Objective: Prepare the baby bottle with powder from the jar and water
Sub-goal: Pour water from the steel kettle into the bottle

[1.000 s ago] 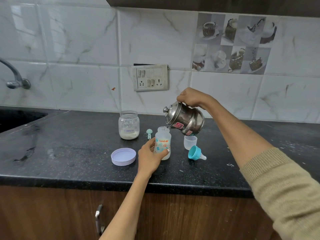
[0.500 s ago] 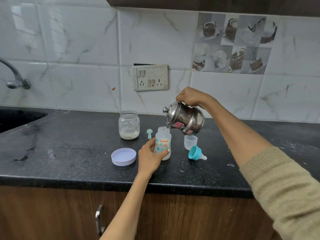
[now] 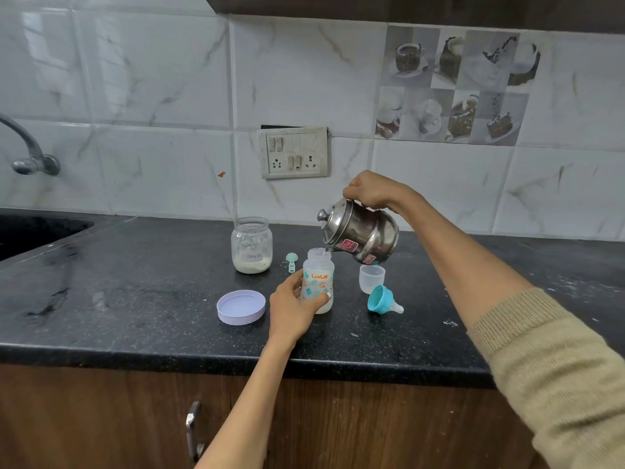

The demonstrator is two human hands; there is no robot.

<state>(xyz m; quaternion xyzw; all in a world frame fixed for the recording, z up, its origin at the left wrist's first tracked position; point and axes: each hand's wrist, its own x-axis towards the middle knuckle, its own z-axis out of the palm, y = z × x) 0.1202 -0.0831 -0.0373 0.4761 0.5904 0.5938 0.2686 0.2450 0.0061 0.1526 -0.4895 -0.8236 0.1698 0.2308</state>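
The right hand point(image 3: 370, 191) grips a steel kettle point(image 3: 360, 235) by its top, tilted so the spout sits at the mouth of the baby bottle point(image 3: 318, 280), which the left hand point(image 3: 293, 309) holds upright on the surface point(image 3: 135, 299). Powder looks already added; water is going in. Beside the left hand, the nipple ring point(image 3: 384, 300) and clear cap point(image 3: 371, 278) remain to be fitted, and the formula jar point(image 3: 251, 245) stands open, its lid point(image 3: 240, 307) off.

Tap point(image 3: 32, 157) at left, wall switchbd point(image 3: 293, 152), cab. handle point(image 3: 192, 431)
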